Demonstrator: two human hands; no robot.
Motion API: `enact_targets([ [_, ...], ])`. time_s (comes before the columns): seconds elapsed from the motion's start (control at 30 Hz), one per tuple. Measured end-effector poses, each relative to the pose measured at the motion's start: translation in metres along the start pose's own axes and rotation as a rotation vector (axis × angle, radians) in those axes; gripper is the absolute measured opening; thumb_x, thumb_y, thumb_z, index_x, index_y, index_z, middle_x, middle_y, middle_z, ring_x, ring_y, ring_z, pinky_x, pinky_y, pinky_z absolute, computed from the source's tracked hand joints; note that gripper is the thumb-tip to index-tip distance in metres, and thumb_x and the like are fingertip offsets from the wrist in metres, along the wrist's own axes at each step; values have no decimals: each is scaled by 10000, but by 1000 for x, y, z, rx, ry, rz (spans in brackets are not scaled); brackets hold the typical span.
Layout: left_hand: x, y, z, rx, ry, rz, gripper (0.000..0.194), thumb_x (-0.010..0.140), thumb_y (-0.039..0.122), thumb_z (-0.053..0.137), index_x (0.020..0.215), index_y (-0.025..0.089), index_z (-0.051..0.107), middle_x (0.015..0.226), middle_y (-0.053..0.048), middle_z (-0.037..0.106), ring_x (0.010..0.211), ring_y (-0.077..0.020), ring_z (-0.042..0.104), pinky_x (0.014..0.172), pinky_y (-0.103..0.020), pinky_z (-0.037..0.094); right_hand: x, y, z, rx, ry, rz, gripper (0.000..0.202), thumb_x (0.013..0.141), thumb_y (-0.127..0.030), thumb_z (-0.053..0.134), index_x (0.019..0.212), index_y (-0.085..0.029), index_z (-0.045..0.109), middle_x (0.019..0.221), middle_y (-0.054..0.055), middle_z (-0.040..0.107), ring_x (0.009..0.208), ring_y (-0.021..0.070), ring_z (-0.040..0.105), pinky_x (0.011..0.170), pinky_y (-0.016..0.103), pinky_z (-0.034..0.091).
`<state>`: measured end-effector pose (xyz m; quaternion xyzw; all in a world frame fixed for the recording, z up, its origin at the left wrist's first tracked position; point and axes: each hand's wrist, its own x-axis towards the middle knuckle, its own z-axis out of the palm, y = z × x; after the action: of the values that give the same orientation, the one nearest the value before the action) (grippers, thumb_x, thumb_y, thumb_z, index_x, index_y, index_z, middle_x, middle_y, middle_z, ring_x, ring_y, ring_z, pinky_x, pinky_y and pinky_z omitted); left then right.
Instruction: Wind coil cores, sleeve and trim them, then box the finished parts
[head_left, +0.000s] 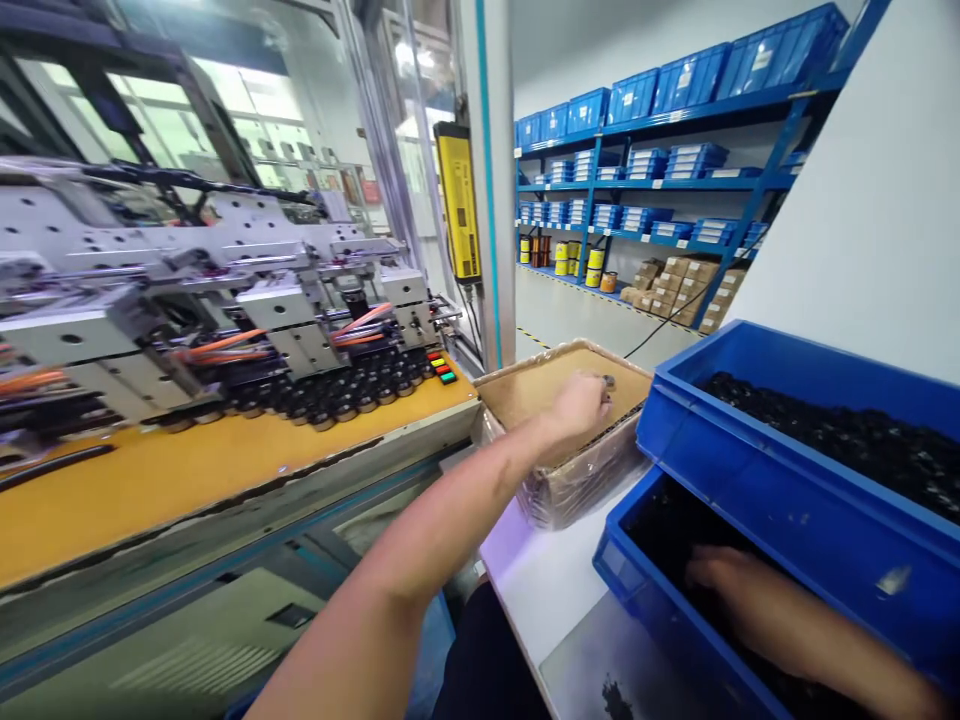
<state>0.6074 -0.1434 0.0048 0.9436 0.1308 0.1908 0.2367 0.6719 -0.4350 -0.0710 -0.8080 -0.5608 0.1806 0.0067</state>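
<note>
My left hand (581, 405) is over a cardboard box (529, 395) with clear plastic wrapped round its sides. Its fingers are closed, and a small grey part (608, 382) shows at the fingertips; its exact kind is too small to tell. My right hand (724, 578) reaches down into the lower blue bin (619, 560), among dark contents. Blur and shadow hide the fingers of that hand. Above it, the upper blue bin (697, 425) holds a heap of small black parts (832, 430).
On the left, a machine with metal blocks (281, 310) stands over an orange worktop (225, 470) carrying rows of dark round parts (352, 390) and coloured buttons (442, 368). A white table (555, 580) supports the box and bins. Blue shelving (600, 180) stands behind.
</note>
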Motion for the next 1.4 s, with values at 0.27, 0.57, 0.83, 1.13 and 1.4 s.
enact_targets([
  [0.27,-249,-8,-27,-709,429,-138,276,860,287,666,1106,162,657,986,-91,705,738,-142,666,702,-281,559,9,-3,-14,-20,411,-217,334,925,-219,420,949,-187,753,961,132,694,863,237,692,783,358,569],
  [0.57,-335,10,-24,-1299,475,-383,306,629,153,875,915,182,771,909,-68,784,682,-130,725,685,-221,600,-4,-143,-37,157,724,-622,141,958,-165,555,1020,-165,683,921,68,666,846,140,644,762,252,543],
  [0.83,-337,37,-15,-1310,409,-282,363,613,22,842,910,226,796,915,-44,815,770,-152,770,745,-191,613,-20,-204,7,258,790,-995,63,940,-174,619,897,-129,609,826,61,631,740,114,603,651,215,521],
  [1.13,-330,49,-6,-1244,365,-228,404,636,23,841,948,277,804,911,-5,817,769,-118,763,774,-151,597,-18,-198,12,232,863,-1064,97,932,-109,548,850,-116,598,797,74,633,718,124,607,656,238,561],
  [1.4,-329,55,-9,-1210,392,-252,448,632,-37,799,952,277,801,869,5,818,753,-111,770,728,-116,587,-19,-192,8,195,888,-1040,63,928,-124,578,966,-88,613,870,93,660,790,138,643,692,243,578],
])
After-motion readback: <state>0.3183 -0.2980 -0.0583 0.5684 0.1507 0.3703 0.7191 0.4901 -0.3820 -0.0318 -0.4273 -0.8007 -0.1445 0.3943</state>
